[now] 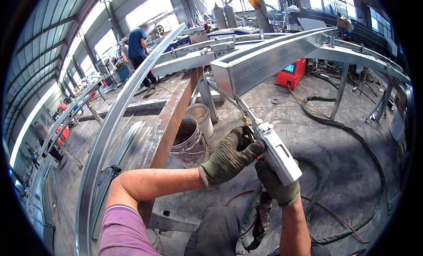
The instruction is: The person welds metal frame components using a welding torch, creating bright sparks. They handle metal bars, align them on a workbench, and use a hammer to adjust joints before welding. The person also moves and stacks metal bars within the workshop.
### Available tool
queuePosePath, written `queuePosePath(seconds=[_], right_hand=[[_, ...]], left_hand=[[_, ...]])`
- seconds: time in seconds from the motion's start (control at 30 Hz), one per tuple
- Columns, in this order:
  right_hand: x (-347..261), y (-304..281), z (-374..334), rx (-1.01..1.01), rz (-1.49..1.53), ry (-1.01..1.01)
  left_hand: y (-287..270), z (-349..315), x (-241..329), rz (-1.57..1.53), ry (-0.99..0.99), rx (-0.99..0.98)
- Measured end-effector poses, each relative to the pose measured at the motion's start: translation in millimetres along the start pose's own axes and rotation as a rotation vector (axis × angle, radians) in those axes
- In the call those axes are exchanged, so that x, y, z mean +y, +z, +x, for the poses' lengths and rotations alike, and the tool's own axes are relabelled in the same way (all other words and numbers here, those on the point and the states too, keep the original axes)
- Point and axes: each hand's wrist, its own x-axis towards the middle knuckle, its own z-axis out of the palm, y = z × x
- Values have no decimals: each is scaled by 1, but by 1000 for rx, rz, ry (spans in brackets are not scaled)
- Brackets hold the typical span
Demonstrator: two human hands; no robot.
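Note:
My right hand (276, 185), in a dark green work glove, is wrapped round the grip of a silver handheld welding gun (282, 155). Close to its front, my gloved left hand (231, 156) has its fingers curled at the gun's brass-coloured side fitting (247, 122). The nozzle points up and away, its tip at the lower corner of a shiny metal box-section beam (264, 68). Whether tip and metal touch is too fine to tell. A dark sleeved cable (263, 216) hangs below the gun.
A rusty brown beam (169, 117) and a long curved metal profile (105, 128) run along my left. Two buckets (190, 139) stand beside the rusty beam. A red machine with a screen (291, 74) sits on the floor, hoses (372, 150) looping right. A person in blue (137, 44) works farther back.

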Motion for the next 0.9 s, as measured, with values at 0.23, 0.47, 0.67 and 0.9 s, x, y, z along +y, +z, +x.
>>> queuePosePath(seconds=[0.23, 0.47, 0.67, 0.9], right_hand=[[0, -1, 1, -17, -12, 1], [3, -2, 1, -31, -60, -36], [1, -4, -2, -48, -82, -7], [8, -6, -3, -79, -52, -5]], left_hand=[[-2, 0, -5, -14, -23, 6], [1, 0, -2, 43, 4, 22], [2, -3, 0, 25, -10, 45], [-2, -2, -20, 72, -85, 50]])
